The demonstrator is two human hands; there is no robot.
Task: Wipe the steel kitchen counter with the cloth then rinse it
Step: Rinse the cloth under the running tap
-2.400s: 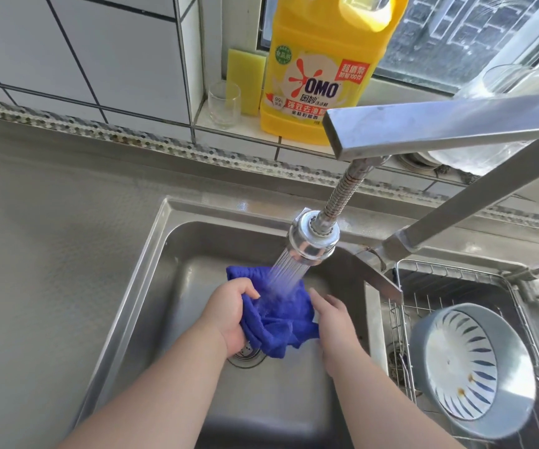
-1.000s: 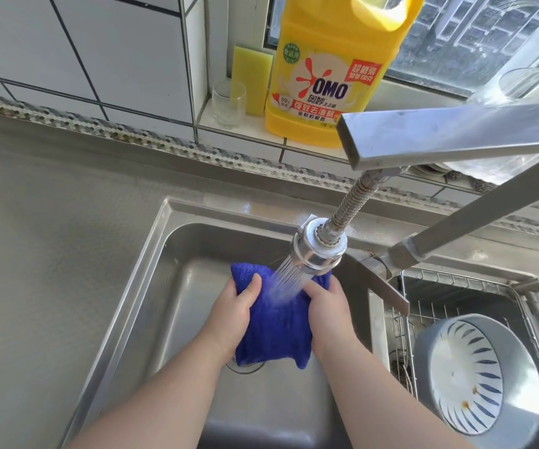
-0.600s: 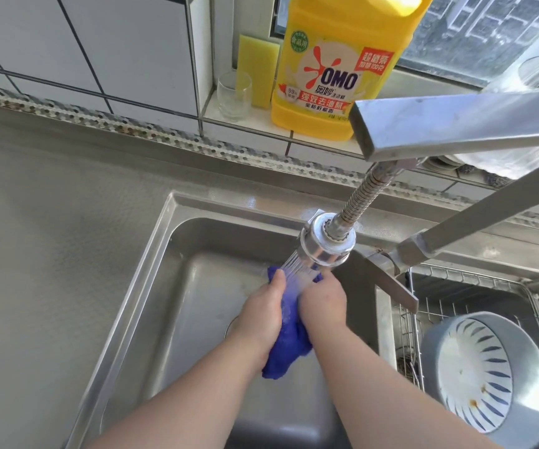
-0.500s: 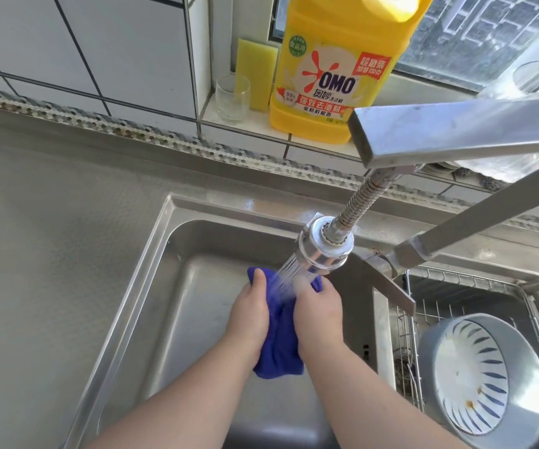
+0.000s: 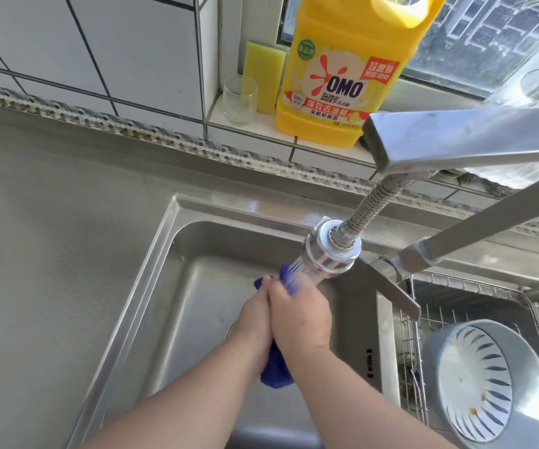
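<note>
together, left hand (image 5: 255, 322) and right hand (image 5: 300, 315) press palm to palm, squeezing the blue cloth (image 5: 276, 372) under the spray head (image 5: 331, 254).

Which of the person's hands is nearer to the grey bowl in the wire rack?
The right hand. It is on the bowl's side of the blue cloth, over the sink. The left hand presses against it from the far side, farther from the bowl.

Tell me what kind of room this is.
Most likely a home kitchen: a steel sink with a running spray faucet, a yellow dish detergent jug on the sill, and a bowl in a drying rack.
</note>
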